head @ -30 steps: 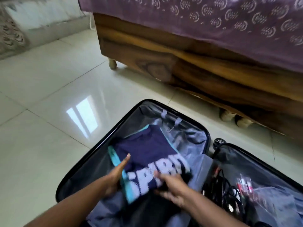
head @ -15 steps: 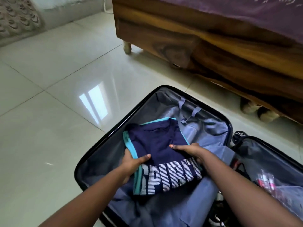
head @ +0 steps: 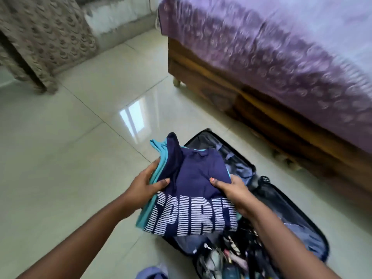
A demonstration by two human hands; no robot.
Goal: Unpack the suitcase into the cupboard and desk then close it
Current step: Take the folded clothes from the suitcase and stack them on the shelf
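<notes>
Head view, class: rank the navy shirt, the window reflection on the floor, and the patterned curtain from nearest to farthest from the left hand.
1. Navy shirt, gripped by the left hand.
2. Window reflection, on the tiles ahead.
3. Patterned curtain, far left corner.

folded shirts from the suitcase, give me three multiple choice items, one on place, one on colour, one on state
1. Where is the stack of folded shirts?
A. Held up over the open suitcase
B. Lying on the bed
C. Flat on the floor tiles

2. What colour is the top shirt?
A. Red
B. Navy with white striped lettering
C. Plain yellow

3. How is the stack held?
A. Left hand only
B. Right hand only
C. Both hands, one grip on each side

Answers: 1 A, the stack sits in the hands above the suitcase; 2 B, navy cloth with white letters; 3 C, thumbs press on top at both sides.
</notes>
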